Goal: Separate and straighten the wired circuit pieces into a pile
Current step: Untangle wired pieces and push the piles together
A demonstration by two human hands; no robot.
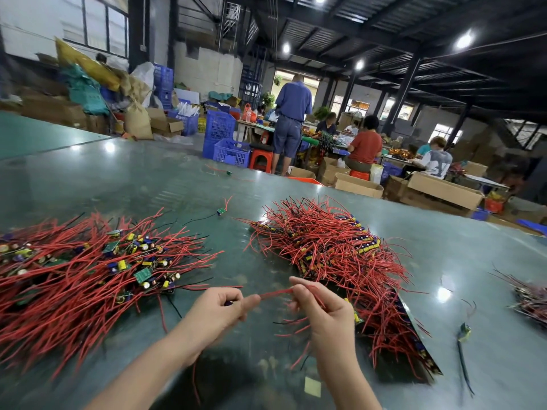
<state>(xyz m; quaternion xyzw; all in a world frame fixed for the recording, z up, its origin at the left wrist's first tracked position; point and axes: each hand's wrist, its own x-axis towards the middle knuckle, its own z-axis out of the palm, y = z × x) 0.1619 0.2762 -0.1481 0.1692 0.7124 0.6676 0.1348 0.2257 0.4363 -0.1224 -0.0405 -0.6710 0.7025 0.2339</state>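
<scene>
My left hand [220, 307] grips one wired circuit piece, with a dark part of it showing inside the curled fingers. Its red wires [275, 292] stretch across to my right hand [318, 306], which pinches them between thumb and fingers. Both hands hover over the green table [148, 184] near its front. To the left lies a tangled heap of circuit pieces [88, 270] with red wires, green boards and yellow capacitors. To the right lies an ordered pile of circuit pieces [334, 253], its wires fanned out sideways.
Two single circuit pieces [221, 211] [228, 173] lie farther back on the table. A loose piece with dark wires [464, 335] lies at the right, and another small heap [529, 297] sits at the right edge. Several people work at tables behind, among blue crates [231, 150] and cardboard boxes.
</scene>
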